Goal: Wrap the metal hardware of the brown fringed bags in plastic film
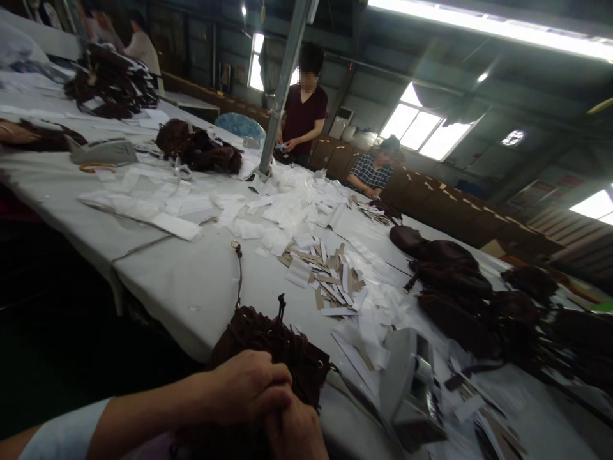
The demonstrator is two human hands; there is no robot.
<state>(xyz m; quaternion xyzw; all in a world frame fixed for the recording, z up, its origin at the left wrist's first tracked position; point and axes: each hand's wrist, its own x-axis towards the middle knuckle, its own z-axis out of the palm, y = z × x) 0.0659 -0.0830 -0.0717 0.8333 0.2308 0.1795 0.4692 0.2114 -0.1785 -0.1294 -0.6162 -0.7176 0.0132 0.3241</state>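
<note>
A dark brown fringed handbag [306, 361] with small metal rings sits at the table's near edge, its strap with a buckle [235, 246] stretched out beyond it. In front of the bag, my left hand [251, 383] and my right hand [299, 431] are closed and meet at the fingers. What the fingers pinch is hidden behind the knuckles. To the right of the hands stands a grey tape dispenser [407, 377]. Strips of grey and white card [335, 278] lie in a loose heap beyond the bag.
More brown bags [450, 281] are piled at the right, others [196, 147] farther left. White wrapping sheets [282, 211] cover the table's middle around a metal post [287, 83]. Another tape dispenser [105, 152] stands at left. Co-workers, one in a maroon shirt [306, 115], work across the table.
</note>
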